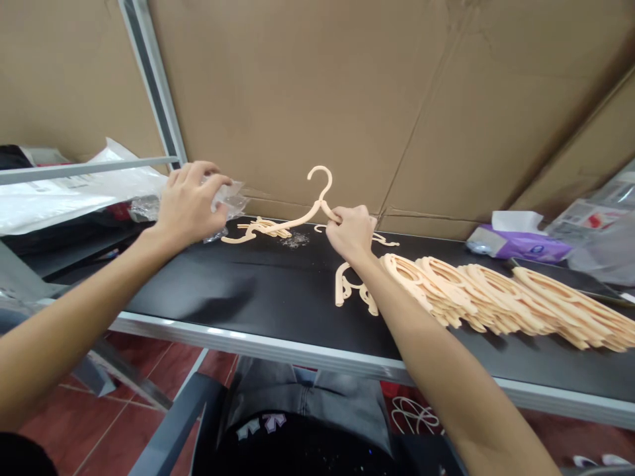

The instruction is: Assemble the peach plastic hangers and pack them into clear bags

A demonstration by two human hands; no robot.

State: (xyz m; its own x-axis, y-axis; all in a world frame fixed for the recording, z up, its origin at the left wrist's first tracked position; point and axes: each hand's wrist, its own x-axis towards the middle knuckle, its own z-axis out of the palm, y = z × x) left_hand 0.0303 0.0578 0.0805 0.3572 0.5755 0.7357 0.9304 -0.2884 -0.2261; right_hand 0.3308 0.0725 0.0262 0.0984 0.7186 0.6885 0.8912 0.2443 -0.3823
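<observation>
My right hand (351, 233) is closed on a peach plastic hanger (297, 217), held up with its hook pointing to the cardboard wall. My left hand (191, 201) is stretched out to the left and its fingers pinch a crumpled clear plastic bag (232, 197) at the back of the black table (248, 291). A few loose hangers (265, 228) lie flat under the raised one. Another hanger (347, 287) lies just below my right wrist.
A long overlapping row of peach hangers (510, 297) runs along the table to the right. A purple tissue pack (520, 244) and plastic-wrapped goods (600, 231) sit at the back right. White plastic sheeting (64, 192) lies on a shelf at left. Cardboard panels (347, 99) form the back wall.
</observation>
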